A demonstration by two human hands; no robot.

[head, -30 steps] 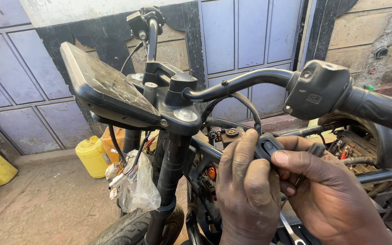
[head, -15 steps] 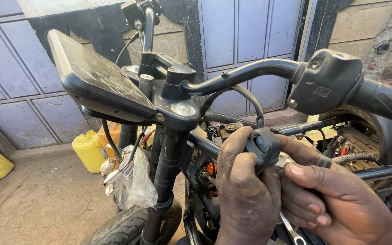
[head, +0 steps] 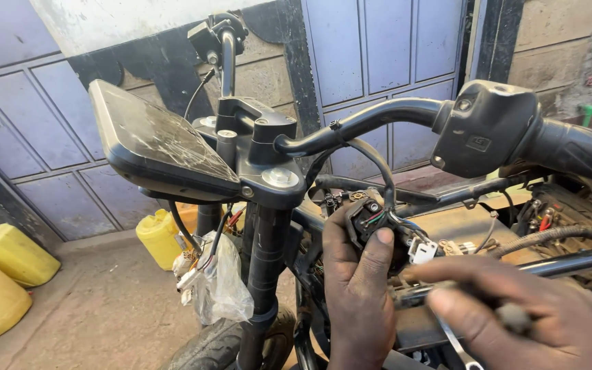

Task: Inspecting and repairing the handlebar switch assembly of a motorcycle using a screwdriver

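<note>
While we look down over the handlebar (head: 371,123) of a stripped motorcycle, our left hand (head: 358,288) is closed around a small black switch housing (head: 371,219), thumb pressed across its open face where coloured wires show. The housing sits just below the bar, right of the fork tube (head: 265,274), with a black cable (head: 378,164) looping up from it toward the bar. A white plastic connector (head: 423,250) hangs just beside it on the right.

Our right hand (head: 515,315) is low at the right, fingers curled together around a thin metal tool (head: 457,346) whose shaft shows beneath the palm; its tip is hidden behind the left hand, so we cannot tell whether it touches the housing.

At the left, three yellow plastic jerrycans stand on the concrete floor (head: 104,308): two (head: 1,274) at the frame edge, one (head: 159,236) behind the fork against the blue panelled door (head: 49,137). A crumpled clear plastic bag (head: 220,288) wraps a bundle of loose connectors and hangs beside the fork above the front tyre (head: 207,346). A flat black display panel (head: 159,147), its scratched face tilted up, juts left from the top clamp (head: 268,157). On the right grip sits a bulky black control block (head: 484,127) bearing a small square mark. Past it, the open frame (head: 556,219) exposes red and black wiring.
</note>
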